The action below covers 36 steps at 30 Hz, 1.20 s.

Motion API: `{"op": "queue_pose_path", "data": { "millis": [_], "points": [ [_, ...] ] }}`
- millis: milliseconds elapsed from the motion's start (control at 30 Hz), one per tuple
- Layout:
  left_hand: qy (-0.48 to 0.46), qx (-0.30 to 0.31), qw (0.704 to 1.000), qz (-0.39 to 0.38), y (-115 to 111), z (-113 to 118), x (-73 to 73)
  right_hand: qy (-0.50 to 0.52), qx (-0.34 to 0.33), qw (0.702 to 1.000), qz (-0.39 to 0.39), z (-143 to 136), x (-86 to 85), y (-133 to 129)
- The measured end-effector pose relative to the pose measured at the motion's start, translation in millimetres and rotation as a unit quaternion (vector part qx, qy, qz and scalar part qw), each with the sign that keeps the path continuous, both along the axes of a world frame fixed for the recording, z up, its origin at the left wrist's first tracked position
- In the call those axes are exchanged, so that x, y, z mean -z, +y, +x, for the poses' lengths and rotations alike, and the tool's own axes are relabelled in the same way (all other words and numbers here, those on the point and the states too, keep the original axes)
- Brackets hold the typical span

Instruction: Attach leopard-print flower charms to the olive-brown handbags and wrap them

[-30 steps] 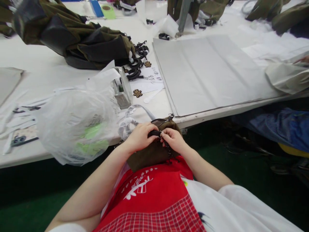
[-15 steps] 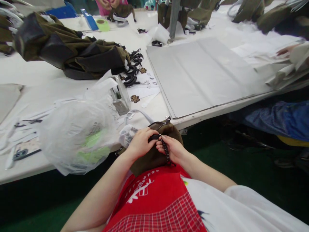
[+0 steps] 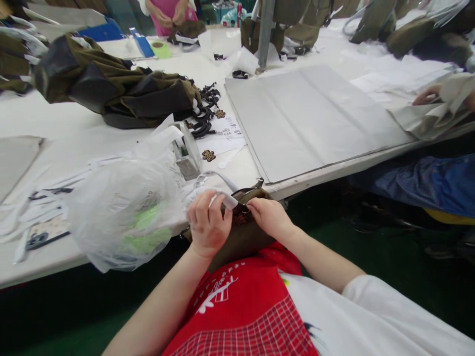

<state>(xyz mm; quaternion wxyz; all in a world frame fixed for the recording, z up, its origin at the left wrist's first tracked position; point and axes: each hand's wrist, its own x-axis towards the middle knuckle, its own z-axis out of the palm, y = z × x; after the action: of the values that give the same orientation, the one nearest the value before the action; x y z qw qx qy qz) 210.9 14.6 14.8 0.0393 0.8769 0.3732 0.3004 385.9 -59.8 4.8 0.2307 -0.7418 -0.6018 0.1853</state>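
An olive-green bag (image 3: pixel 237 247) rests on my lap against the table edge, its zipper (image 3: pixel 256 187) along the top. My left hand (image 3: pixel 210 225) is closed round a strap wrapped in white material (image 3: pixel 228 199), just above the bag. With finger and thumb together, my right hand (image 3: pixel 272 217) pinches a small metal ring or clasp (image 3: pixel 245 207) at the end of that strap. Beneath the ring, a flower-shaped charm (image 3: pixel 240 218) hangs against the bag. The exact fastening between strap and ring is too small to make out.
At left lie a clear plastic bag (image 3: pixel 122 212), a phone (image 3: pixel 46 232) and a grey box (image 3: pixel 187 153). Behind them are black cords (image 3: pixel 202 126), a loose flower charm (image 3: pixel 209 155) and stacked olive bags (image 3: pixel 118 91). Grey sheets (image 3: pixel 315 123) cover the right; a co-worker's hand (image 3: pixel 426 94) is there.
My left hand has risen from the black piece and now grips the white-wrapped strap. The braided black cord that hung by my right hand has gone from sight; the flower charm now shows.
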Motion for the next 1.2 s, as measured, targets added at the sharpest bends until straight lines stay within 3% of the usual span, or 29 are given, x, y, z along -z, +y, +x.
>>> {"op": "queue_pose_path", "data": {
  "millis": [133, 233, 300, 400, 533, 633, 733, 833, 900, 967, 1067, 1200],
  "points": [
    [-0.014, -0.023, 0.999, 0.046, -11, -20, 17.0, 0.004, -0.024, 1.0, 0.001, 3, -7.7, 15],
    [0.016, -0.014, 0.999, 0.029, -5, -24, 15.2, 0.052, -0.069, 0.996, 0.025, 8, -8.1, 26],
    [0.035, 0.007, 0.999, -0.041, 1, -22, 10.8, 0.061, -0.11, 0.992, 0.028, 12, -11.2, 32],
    [0.022, 0.025, 0.976, -0.217, 6, -13, 11.4, 0.036, -0.177, 0.984, -0.011, 19, -18.5, 43],
    [-0.043, 0.027, 0.906, -0.421, 5, 4, 30.3, 0.042, -0.276, 0.956, -0.09, 27, -22.2, 64],
    [-0.114, 0.022, 0.861, -0.496, 6, 15, 46.5, 0.046, -0.315, 0.941, -0.112, 29, -22.0, 74],
    [-0.175, -0.017, 0.856, -0.486, 8, 23, 53.9, -0.014, -0.283, 0.955, -0.09, 24, -25.4, 70],
    [-0.22, -0.041, 0.843, -0.489, 9, 28, 49.8, -0.068, -0.188, 0.98, 0.001, 15, -29.0, 53],
    [-0.259, -0.066, 0.799, -0.539, 6, 31, 43.5, -0.076, -0.086, 0.991, 0.067, 9, -27.2, 38],
    [-0.306, -0.089, 0.73, -0.605, 2, 34, 37.9, -0.069, -0.008, 0.994, 0.081, 3, -20.9, 23],
    [-0.357, -0.094, 0.649, -0.665, -4, 37, 35.9, -0.039, -0.006, 0.998, 0.051, -8, -7.0, 8],
    [-0.376, -0.089, 0.609, -0.693, -12, 40, 41.1, -0.056, -0.03, 0.997, 0.046, -18, 7.4, -1]
  ]
}}
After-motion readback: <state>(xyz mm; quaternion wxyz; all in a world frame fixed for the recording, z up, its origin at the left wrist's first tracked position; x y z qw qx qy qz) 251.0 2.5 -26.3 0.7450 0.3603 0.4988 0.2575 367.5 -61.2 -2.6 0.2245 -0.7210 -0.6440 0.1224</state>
